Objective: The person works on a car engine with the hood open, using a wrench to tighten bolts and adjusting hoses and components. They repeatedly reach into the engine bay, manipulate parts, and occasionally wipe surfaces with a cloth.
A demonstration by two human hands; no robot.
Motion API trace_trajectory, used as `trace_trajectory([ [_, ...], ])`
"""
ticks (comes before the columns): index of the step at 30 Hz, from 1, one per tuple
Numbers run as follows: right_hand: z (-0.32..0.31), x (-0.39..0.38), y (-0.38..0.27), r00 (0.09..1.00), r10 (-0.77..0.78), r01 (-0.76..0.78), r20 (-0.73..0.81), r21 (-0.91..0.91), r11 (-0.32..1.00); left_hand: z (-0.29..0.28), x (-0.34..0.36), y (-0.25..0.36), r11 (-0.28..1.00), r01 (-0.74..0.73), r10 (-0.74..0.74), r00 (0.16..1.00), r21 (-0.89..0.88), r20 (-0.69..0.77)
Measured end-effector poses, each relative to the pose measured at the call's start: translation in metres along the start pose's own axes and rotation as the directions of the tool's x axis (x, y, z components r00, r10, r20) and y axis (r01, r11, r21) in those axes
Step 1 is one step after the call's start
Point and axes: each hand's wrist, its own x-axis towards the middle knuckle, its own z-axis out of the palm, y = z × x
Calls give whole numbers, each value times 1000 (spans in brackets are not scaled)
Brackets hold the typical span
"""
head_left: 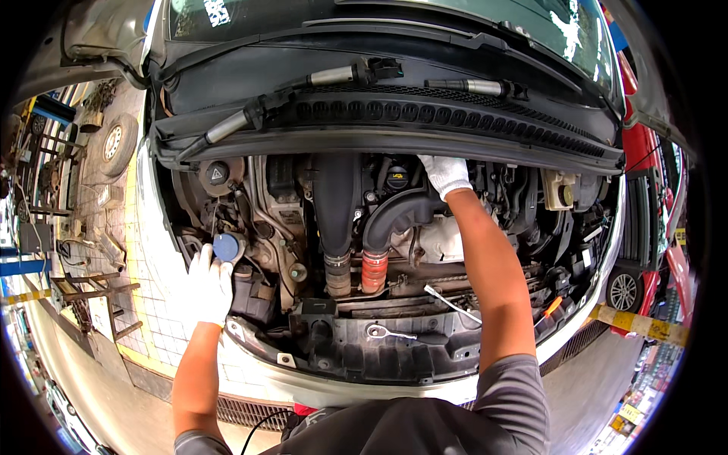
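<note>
My left hand [208, 288], in a white glove, rests with fingers apart at the left front edge of the engine bay, beside a round blue cap [226, 246]. My right hand [446, 174], also gloved, reaches in beneath the cowl edge beside the black oil filler cap [396, 178]; its fingertips are hidden. Below it run a curved black intake duct [383, 224] and a red hose [374, 270]. A ratchet [383, 332], a long wrench [451, 303] and an orange-handled tool [551, 308] lie across the front of the bay.
Wiper arms lie on the black cowl [379, 125] below the windscreen. A loose wheel [117, 144] and metal stands [95, 288] are on the floor at left. A red car [673, 280] and a yellow striped bar [637, 324] are at right.
</note>
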Motion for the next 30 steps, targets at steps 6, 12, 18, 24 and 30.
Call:
trace_trajectory([
  [6,-39,-18,-49,968,244,-247,57,72,966,2,-8,-2,999,-51,51,996,8,-71],
  [12,-91,-156,-72,948,-2,76,-318,219,973,3,-12,6,993,-120,122,978,17,-170],
  [18,-166,-308,-14,986,88,-63,-144,174,983,-49,8,38,974,-216,157,867,-73,-472],
  [24,-124,-346,162,953,283,-295,-112,-108,949,-46,97,220,728,-460,425,885,-509,-190],
  [30,-106,-322,148,885,458,-466,-83,-156,871,-25,194,334,917,-119,121,992,-380,-21],
])
